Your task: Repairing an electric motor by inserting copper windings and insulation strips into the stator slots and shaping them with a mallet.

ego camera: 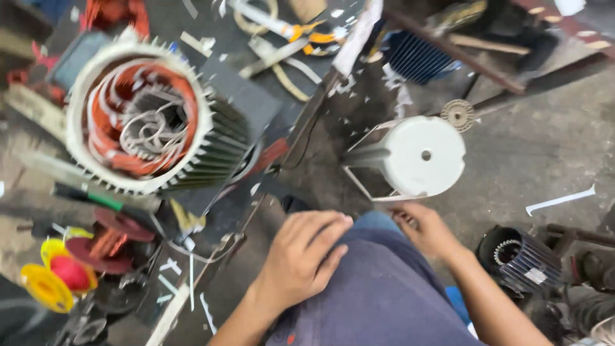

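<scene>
1. Head view: left hand (300, 259) rests flat, fingers loosely together, on blue-trousered knee (378, 288), holding nothing.
2. Right hand (428, 229), fingers curled, grip unclear, touches white round metal stand (419, 156) at frame centre-right.
3. Finned grey motor stator w/ orange copper windings (144, 118) sits upper left, untouched; looks like a pause btwn winding steps.

Grey concrete floor (512, 166) — littered with white scraps (559, 200).

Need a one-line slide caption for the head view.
Left hand rests on knee, right hand beside white stool; finned motor stator nearby.
</scene>
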